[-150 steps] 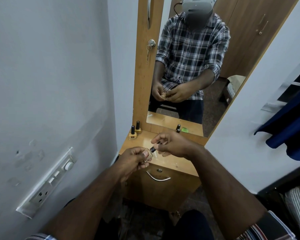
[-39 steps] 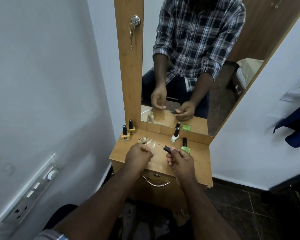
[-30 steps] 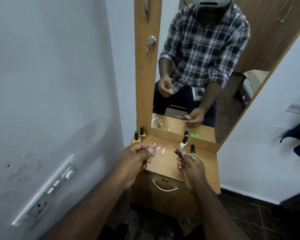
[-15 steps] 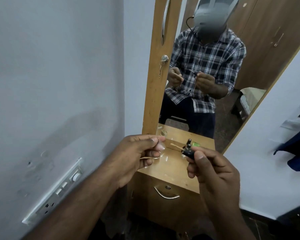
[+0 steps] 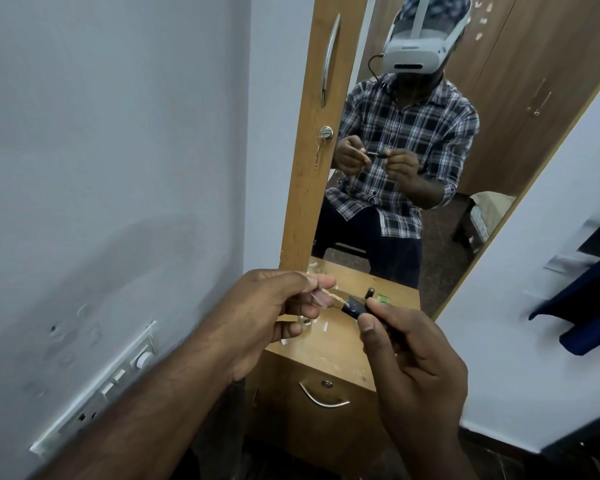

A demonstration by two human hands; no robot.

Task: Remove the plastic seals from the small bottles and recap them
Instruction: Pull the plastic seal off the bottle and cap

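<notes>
Narrow wooden desk (image 5: pixel 329 355) under a wall mirror. Right hand (image 5: pixel 413 362) pinches the black brush cap (image 5: pixel 354 308); left hand (image 5: pixel 267 317) pinches what looks like the small bottle (image 5: pixel 317 297), mostly hidden, both above the desk's back edge. Best to line the brush up straight before twisting.

Both hands raised over the dresser top (image 5: pixel 329 355), left hand (image 5: pixel 257 317) at 9 o'clock of right hand (image 5: pixel 416 358), cap (image 5: pixel 354 308) between them. Mirror (image 5: pixel 430 150) behind at 12. A bottle (image 5: pixel 370 293), possibly two, on the top's far edge. Drawer handle (image 5: pixel 323 398) below. Wall socket panel (image 5: pixel 94 393) at 8 o'clock.
</notes>
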